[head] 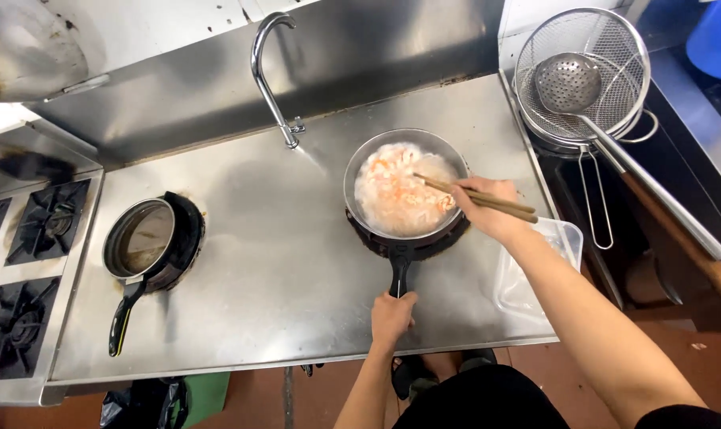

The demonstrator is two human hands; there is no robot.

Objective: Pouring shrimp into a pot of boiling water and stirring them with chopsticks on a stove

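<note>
Steam blurs the food in the pan (408,187) near the worktop (281,270) right edge; left hand (392,316) grips its handle (399,274), right hand (488,208) pinches chopsticks (476,196).

One package here: a clear, rectangular plastic container (535,274) sits open at the worktop's (281,270) right edge. No labels, signs, screens.

The clear tub (569,237) lies half hidden under the right forearm.

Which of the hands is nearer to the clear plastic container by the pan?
The right hand. It holds chopsticks over the pan, just left of the container. The left hand grips the pan handle, farther left.
</note>
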